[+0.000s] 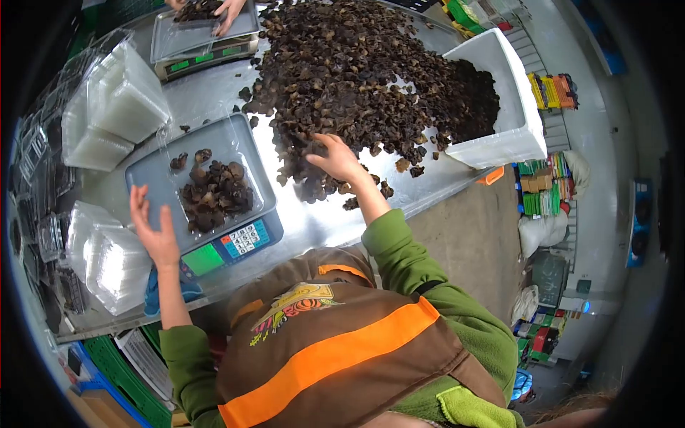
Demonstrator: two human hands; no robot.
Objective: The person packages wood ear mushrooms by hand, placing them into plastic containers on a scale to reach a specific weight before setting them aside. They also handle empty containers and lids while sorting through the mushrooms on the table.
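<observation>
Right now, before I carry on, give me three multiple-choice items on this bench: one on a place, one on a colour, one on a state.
1. Where is the right hand?
A. On the heap of dark dried fungus pieces on the shiny metal table
B. On a keypad
C. Inside a white foam box

2. What colour is the display of the near grey digital scale?
A. Red
B. Green
C. Yellow

3. How is the left hand?
A. Clenched round a bag
B. Open, fingers spread, at the scale's edge
C. Flat inside a clear tray

Answers:
1 A, its fingers rest on the heap's near edge.
2 B, the panel beside the keypad is green.
3 B, the fingers are spread and hold nothing.
</observation>
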